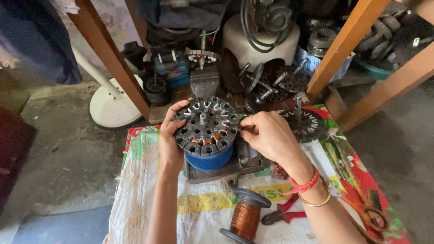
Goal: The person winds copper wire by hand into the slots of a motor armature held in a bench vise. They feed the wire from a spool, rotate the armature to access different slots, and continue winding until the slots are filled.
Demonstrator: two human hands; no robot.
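Left hand (171, 135) cupping left rim of round dark slotted metal stator core (207, 125), fingers curled on edge. Core sits centre, on blue cylinder stand (209, 160) over printed woven sack (199, 208). Right hand (271, 138) at right rim, fingertips pinched, probably on thin wire, can't tell. Copper wire spool (245, 219) lying below. Risk imo: tug too hard, wire snaps or core slides off stand.

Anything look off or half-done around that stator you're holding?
The stator is only partly wound: copper shows in a few front slots, the rest are bare. The left hand steadies its rim; the right hand pinches at its right edge. Nothing looks spilled or broken.
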